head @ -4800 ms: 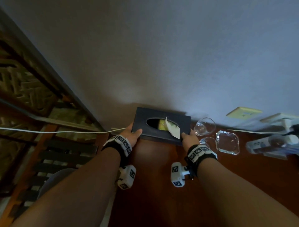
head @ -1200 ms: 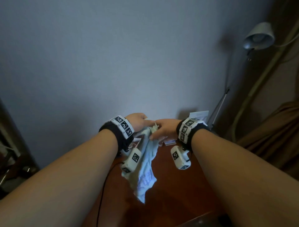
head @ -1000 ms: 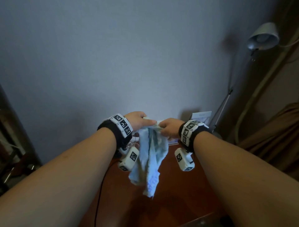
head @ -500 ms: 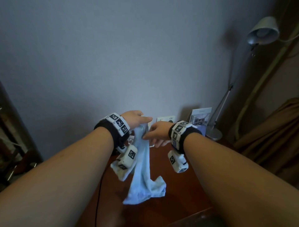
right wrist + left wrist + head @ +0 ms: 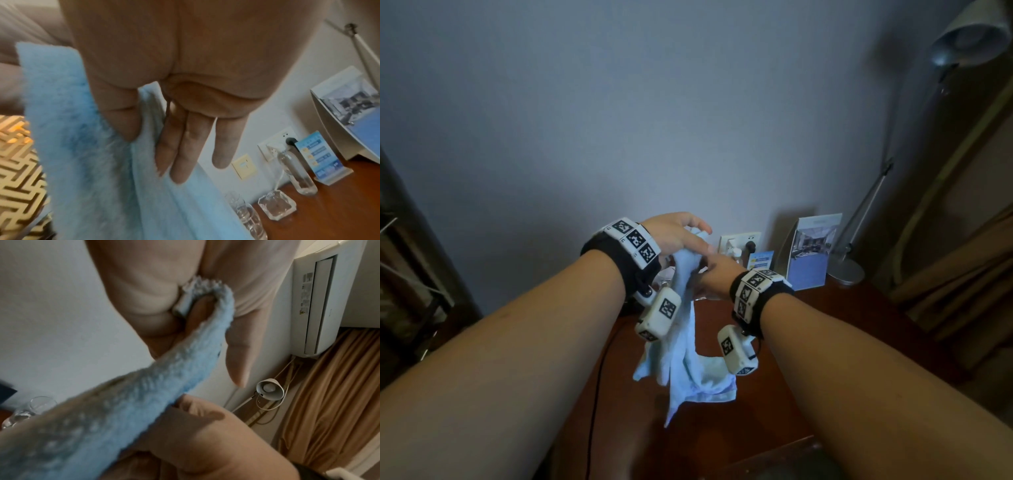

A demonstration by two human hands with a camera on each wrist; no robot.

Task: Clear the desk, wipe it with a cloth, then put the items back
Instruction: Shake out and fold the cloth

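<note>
Both hands off tissue box, now raised over desk point(image 5: 842, 329) with cloth point(image 5: 685, 363) between them. Left hand point(image 5: 676, 236) pinches cloth's top corner, sits higher than half second ago. Right hand point(image 5: 717, 272) lower, thumb against fabric mid-length. Cloth hangs longer, lower end more bunched. View swung right: lamp point(image 5: 969, 31), brochure stand point(image 5: 810, 251) now visible.

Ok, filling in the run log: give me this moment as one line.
phase: readying cloth | left hand: pinches cloth top | right hand: fingers on cloth | cloth: hanging above desk | wiping: not started
</note>
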